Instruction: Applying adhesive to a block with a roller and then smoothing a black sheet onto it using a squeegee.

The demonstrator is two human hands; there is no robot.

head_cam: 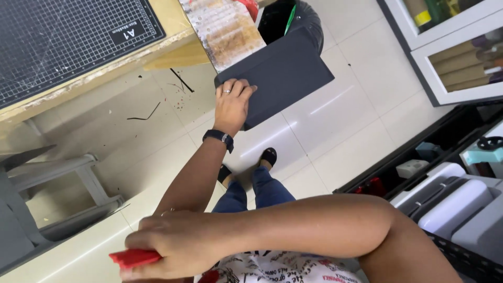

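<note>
Right hand [167, 246] nearest camera, 7 o'clock, clenched on red tool [133, 258]. Left hand [231, 102] extended toward 12 o'clock, gripping dark grey board [283, 73] at its near-left corner; board's long axis runs 8-to-2 o'clock, partly over black bin [301, 18].

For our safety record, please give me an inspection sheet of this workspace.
Surface: table with cutting mat; pale tiled floor.
Job's things: dark board held above black bin; red thing.
Clutter: thin strips and small scraps on the floor.
Grips: left hand shut on the board's edge; right hand shut on the red thing.
Cables: nothing seen.
Surroundings: grey stool, cabinet holding rolls, machines at right.
</note>
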